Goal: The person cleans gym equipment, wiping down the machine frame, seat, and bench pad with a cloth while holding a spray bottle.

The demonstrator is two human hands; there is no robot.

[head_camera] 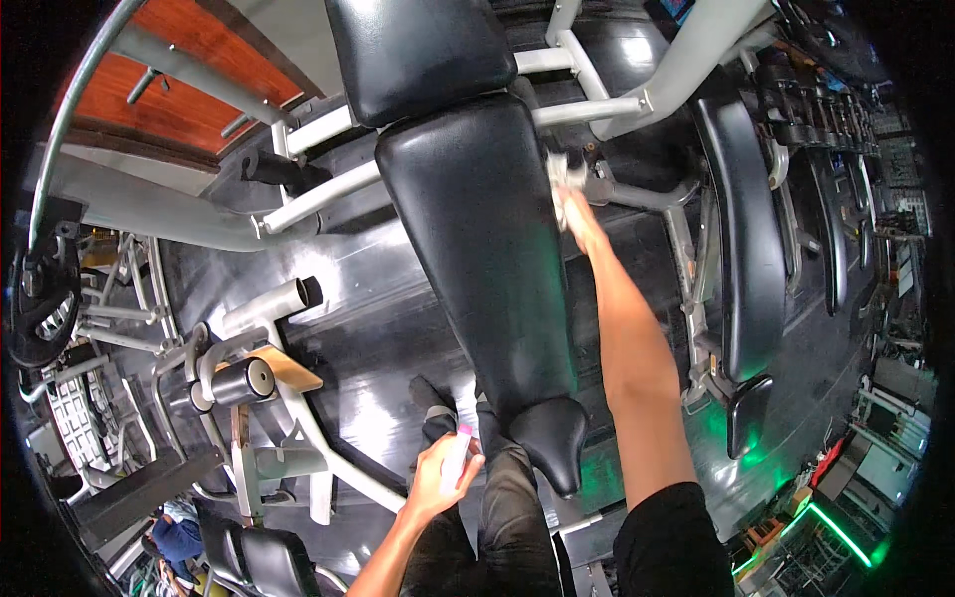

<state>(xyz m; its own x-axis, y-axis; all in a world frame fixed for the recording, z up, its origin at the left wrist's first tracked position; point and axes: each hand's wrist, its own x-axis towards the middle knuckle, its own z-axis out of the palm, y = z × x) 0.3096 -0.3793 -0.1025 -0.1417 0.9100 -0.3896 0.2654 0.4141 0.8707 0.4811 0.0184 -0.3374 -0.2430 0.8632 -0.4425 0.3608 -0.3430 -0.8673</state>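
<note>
Before me stretches a black padded weight bench (477,246), its seams and glossy cover facing up. My right hand (574,213) reaches along the bench's right side and grips a white cloth (565,173), which is blurred and sits by the pad's edge. Low in the view, my left hand (444,474) is closed around a small white bottle (456,459) with a pink top, held above my legs. A separate upper pad (421,56) adjoins the bench pad, and a small saddle-shaped pad (552,440) is at its near end.
Grey metal frame arms (328,195) flank the bench on both sides. At left stands a machine with a black foam roller (244,379). Another black bench (742,231) is to the right, with a dumbbell rack (817,112) beyond. A person (177,537) is at the lower left.
</note>
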